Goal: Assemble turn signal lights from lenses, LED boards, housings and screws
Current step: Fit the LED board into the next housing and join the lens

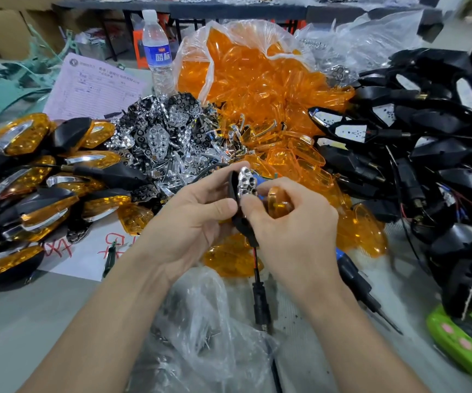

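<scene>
- A heap of finished turn signals point(30, 180), each with an amber lens, a black shell and a chrome strip, covers the left edge of the grey table point(16, 321).
- Behind them lie a pink printed paper form point(93, 89) and an upright clear plastic water bottle with a blue label point(158, 52).
- A mound of loose chrome reflector pieces point(158, 137) sits in front of the bottle, just beside the finished lights.
- The left hand point(195, 217) holds a black plastic housing point(241, 225) above the table's middle, fingers curled behind it and thumb pressed on its near rim.
- A chrome multi-cup reflector point(246, 181) sits at the housing's open face.
- A red-and-black wire point(255, 259) hangs from the housing down to a black threaded stem point(260, 304) resting on the table.
- A crumpled clear plastic bag holding small screws point(200, 321) lies below the hands.
- The right hand point(294, 222) pinches the reflector's lower end between thumb and forefinger. Its other fingers are curled, seemingly around a single amber plastic lens point(277, 202), though the grip is partly hidden.
- A split clear bag spilling amber lenses point(257, 80) spreads behind and to the right of the hands.
- A black screwdriver with a blue cap point(353, 279) lies right of the right wrist.
- A tangle of empty black housings with wires point(441, 151) fills the right side.
- A bright green plastic object point(461, 341) sits at the lower right corner.
</scene>
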